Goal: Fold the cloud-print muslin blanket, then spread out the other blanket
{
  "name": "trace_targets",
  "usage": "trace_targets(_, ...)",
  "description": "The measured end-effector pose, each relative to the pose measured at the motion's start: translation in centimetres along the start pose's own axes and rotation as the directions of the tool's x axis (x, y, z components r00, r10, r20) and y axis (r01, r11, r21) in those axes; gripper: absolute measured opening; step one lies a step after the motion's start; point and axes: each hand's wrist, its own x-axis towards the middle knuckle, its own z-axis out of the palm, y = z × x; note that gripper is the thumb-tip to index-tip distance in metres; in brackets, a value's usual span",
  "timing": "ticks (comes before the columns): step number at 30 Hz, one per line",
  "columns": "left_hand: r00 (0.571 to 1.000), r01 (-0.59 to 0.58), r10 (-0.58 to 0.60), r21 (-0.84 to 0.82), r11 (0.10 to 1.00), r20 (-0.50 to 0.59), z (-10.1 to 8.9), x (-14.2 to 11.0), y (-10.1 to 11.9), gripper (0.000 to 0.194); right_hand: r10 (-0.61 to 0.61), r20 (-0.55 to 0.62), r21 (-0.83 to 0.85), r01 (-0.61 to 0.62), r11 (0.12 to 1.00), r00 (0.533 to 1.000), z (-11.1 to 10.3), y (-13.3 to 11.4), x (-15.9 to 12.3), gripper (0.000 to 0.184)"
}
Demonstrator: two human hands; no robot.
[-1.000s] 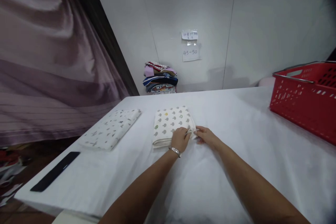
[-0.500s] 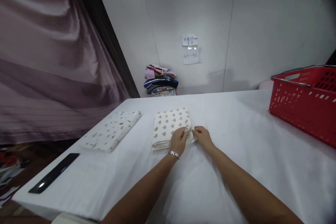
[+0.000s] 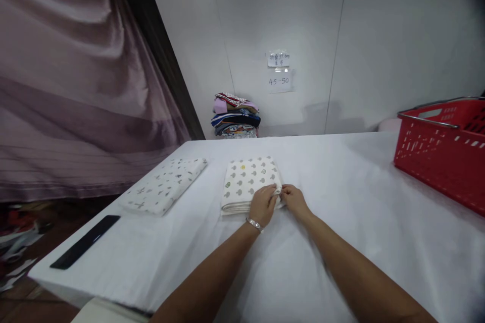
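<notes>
A folded white cloth printed with grey tree-like shapes lies in front of me, its layers stacked along the near edge. My left hand, with a silver band at the wrist, pinches the cloth's near right corner. Close beside it, my right hand grips the same corner from the right side, its fingertips partly hidden. Further left rests a second folded white cloth with small scattered prints, which neither hand touches.
A white-covered table spreads under everything. At the right stands a red basket with metal handles. A dark flat strip lies near the left edge. Folded fabrics are piled by the wall behind, and a pink curtain hangs left.
Both hands stay at the cloth's near right corner, with small shifts of the fingers. The corner's edge, lifted at first, now lies closer to the stack. The view has shifted slightly.
</notes>
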Motion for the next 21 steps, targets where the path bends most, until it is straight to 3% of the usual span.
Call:
trace_targets(2,1.000,-0.008,0.008,0.013,1.000,0.008,0.1,-0.2,-0.1,0.023,-0.005,0.011,0.002,0.005,1.000,1.000,0.0,0.0,-0.1,0.016)
trace_targets(9,0.974,-0.078,0.035,0.189,0.979,0.222,0.3,-0.9,-0.1,0.036,-0.011,0.109,-0.043,0.015,0.999,0.994,-0.7,0.3,0.4,0.020)
trace_targets(12,0.964,-0.075,0.006,0.253,0.965,0.265,0.3,-0.9,0.2,0.037,-0.014,-0.009,-0.085,0.013,0.996,1.000,-0.9,-0.2,0.2,0.030)
trace_targets(14,0.961,-0.077,-0.004,0.281,0.957,0.275,0.5,-0.9,0.4,0.038,-0.158,-0.058,-0.133,0.149,0.980,0.986,-0.8,-0.7,-0.2,0.041)
trace_targets(15,0.960,-0.078,-0.008,0.294,0.953,0.281,0.5,-0.9,0.5,0.039,-0.253,-0.018,-0.163,0.247,0.955,0.967,-0.7,-0.9,-0.4,0.045)
trace_targets(17,0.953,-0.091,-0.010,0.318,0.944,0.303,0.6,-1.1,0.6,0.042,-0.378,0.169,-0.201,0.408,0.891,0.910,-0.7,-1.0,-0.9,0.048)
trace_targets(19,0.945,-0.123,0.007,0.334,0.935,0.328,0.4,-1.6,0.6,0.044,-0.381,0.336,-0.230,0.468,0.853,0.861,-0.8,-0.7,-1.2,0.047)
trace_targets(21,0.946,-0.140,0.028,0.328,0.934,0.323,-0.1,-2.3,0.4,0.041,-0.363,0.407,-0.273,0.491,0.828,0.838,-1.0,-0.2,-1.2,0.048)
